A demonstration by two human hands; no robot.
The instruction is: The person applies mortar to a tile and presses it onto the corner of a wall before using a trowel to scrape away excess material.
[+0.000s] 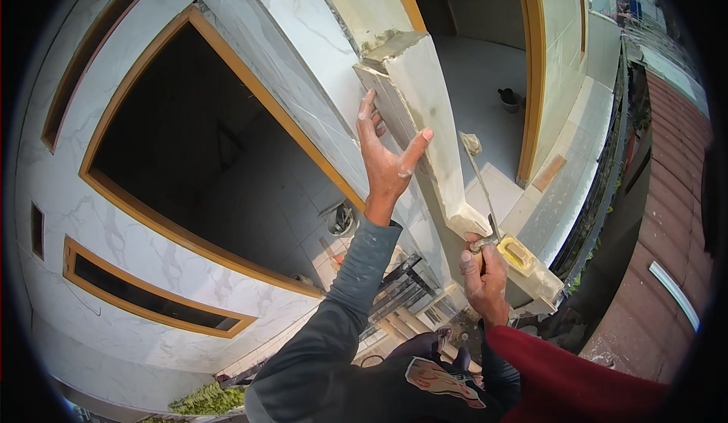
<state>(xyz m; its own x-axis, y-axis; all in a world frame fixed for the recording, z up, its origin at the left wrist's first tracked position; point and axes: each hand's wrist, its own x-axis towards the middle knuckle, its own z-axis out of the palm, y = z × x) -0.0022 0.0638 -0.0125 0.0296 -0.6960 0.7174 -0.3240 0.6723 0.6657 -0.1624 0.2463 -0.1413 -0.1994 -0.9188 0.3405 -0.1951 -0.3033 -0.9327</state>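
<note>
My left hand is raised with its fingers spread. Its fingertips and thumb rest along the edge of the tile-clad pillar, and whitish dust marks the skin. Grey mortar shows at the pillar's upper end. Lower down, my right hand is wrapped round the handle of a trowel. The trowel's blade appears almost edge-on, its tip bearing a lump of mortar. Close beside the right hand, a yellow block-like object lies on the ledge; its exact kind is unclear.
An orange-framed opening in the marbled wall is at left, with a bucket inside. Another framed doorway stands at upper right, with a dark container on its floor. Brown roofing lies beyond the ledge. Wooden planks are below me.
</note>
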